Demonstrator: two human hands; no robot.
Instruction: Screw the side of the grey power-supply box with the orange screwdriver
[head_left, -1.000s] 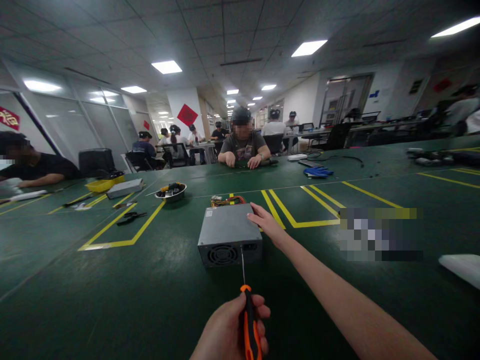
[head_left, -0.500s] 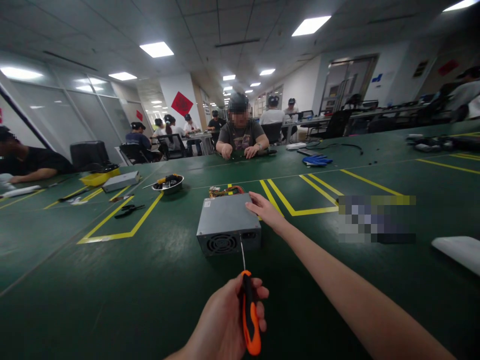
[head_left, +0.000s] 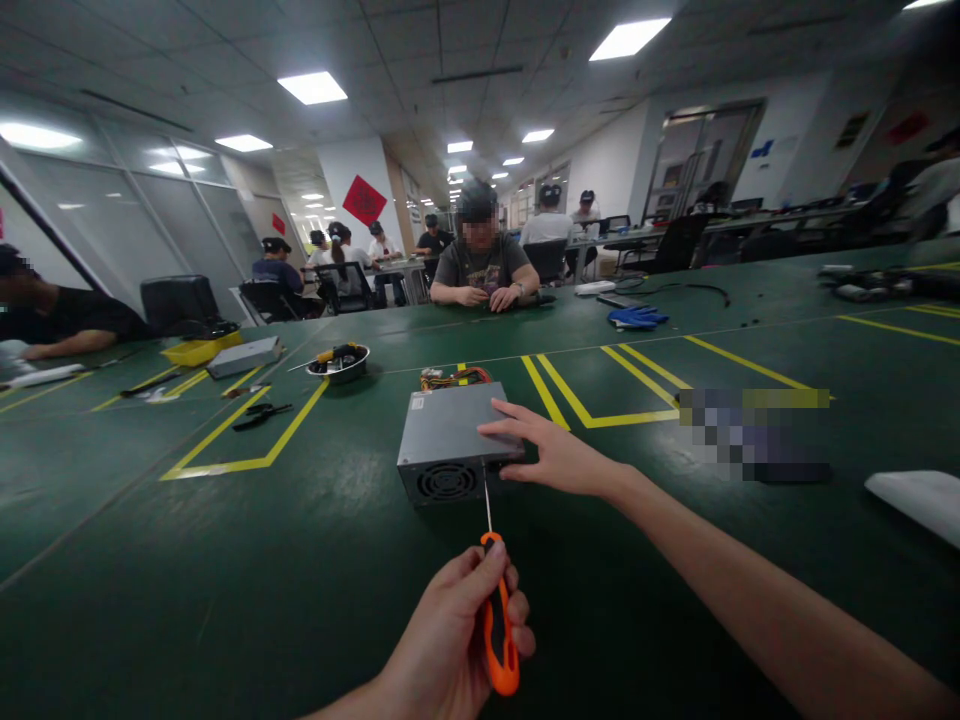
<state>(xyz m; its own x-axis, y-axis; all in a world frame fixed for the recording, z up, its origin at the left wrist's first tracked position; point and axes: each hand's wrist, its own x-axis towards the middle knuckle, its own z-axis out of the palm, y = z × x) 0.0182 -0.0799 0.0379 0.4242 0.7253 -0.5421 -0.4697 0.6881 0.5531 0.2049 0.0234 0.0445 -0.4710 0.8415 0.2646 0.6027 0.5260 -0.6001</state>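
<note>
Gripping an orange-handled screwdriver [head_left: 499,625] in our left hand [head_left: 442,625], we have its tip at the power supply unit [head_left: 450,435], set in from the near edge of the bench [head_left: 225,560], our open right hand [head_left: 559,455] against the casing; a slipping tip could gouge the metal or shove the unit.

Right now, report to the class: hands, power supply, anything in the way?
Left hand gripping orange-handled screwdriver; right hand on grey power supply; coloured wire bundle behind it.

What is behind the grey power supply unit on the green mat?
A bundle of coloured wires lies behind the power supply unit; the unit hides where they start.
</note>
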